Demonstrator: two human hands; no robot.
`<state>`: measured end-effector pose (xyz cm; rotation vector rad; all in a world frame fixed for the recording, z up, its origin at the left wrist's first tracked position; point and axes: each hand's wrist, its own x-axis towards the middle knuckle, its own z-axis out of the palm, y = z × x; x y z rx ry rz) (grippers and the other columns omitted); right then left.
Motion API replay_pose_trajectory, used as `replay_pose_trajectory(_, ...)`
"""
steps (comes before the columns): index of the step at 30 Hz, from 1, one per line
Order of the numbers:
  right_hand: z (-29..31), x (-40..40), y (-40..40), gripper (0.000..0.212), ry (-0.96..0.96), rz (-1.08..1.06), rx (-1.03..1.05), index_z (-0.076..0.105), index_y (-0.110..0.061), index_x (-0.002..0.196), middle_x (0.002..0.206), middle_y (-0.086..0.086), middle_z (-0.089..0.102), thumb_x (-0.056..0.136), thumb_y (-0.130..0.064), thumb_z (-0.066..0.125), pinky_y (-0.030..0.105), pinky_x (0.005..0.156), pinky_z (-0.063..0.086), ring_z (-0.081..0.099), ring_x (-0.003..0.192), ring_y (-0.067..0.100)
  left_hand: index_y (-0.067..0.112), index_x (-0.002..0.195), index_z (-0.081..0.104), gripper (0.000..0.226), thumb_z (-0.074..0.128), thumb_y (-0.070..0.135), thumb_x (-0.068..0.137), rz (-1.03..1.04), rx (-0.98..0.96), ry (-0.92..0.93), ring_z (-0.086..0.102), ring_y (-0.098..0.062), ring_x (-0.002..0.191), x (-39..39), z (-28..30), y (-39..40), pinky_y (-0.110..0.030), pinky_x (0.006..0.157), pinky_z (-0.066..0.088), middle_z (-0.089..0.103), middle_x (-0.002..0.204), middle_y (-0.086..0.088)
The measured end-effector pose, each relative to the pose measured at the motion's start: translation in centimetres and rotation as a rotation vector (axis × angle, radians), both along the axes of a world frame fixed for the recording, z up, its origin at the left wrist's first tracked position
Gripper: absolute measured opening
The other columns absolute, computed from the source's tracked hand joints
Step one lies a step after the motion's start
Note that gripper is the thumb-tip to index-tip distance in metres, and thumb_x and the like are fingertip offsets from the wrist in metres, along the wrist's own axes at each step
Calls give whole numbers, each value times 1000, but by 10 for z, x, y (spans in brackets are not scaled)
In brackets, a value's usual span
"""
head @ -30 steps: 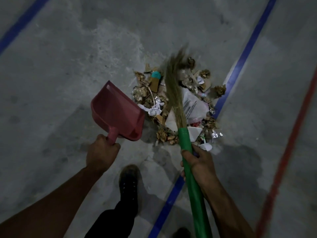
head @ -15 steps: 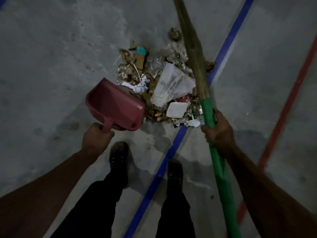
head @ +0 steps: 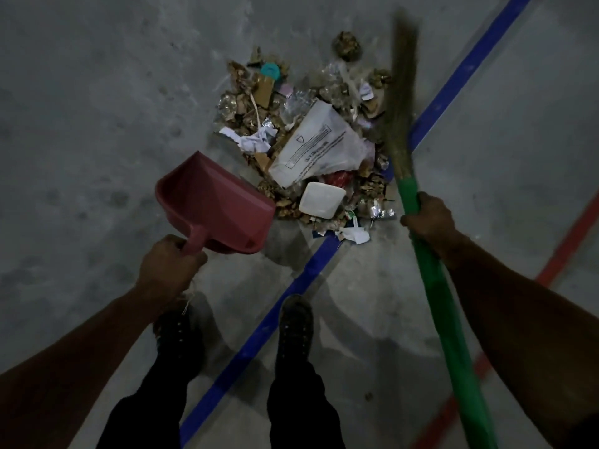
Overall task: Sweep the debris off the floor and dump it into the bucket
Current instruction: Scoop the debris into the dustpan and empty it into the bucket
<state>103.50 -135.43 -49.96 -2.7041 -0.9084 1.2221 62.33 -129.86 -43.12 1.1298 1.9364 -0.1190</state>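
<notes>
Debris heaped on floor, none in pan. Left hand grips pan handle, pan just left of heap, lip apparently raised. Right hand grips broom right of heap. Risk: sweep pushes litter under lip, light bag rides over.

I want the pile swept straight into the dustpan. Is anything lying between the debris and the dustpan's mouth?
Nothing visible does. The dustpan, held by the left hand, sits right at the left edge of the debris, with no object between them. The broom, held by the right hand, is on the pile's far right side.
</notes>
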Motion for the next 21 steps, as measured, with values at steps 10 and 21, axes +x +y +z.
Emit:
replay_pose_trajectory(10,27,-50,-84,60,19,44,144,43,-12,143,98,8,60,86,-12,63,24,64,38,57,80,23,16,77,58,12,70,15,78,31,-81,-4,55,-20,49,5,-2,-35,-24,46,40,66,68,-9)
replay_pose_trajectory(21,34,-63,-100,51,86,-125,306,46,-23,138,98,4,64,91,-27,65,52,73,58,66,77,29,11,88,62,12,68,15,78,98,-234,-26,49,-16,45,-10,-25,-59,-18,34,32,65,72,-8)
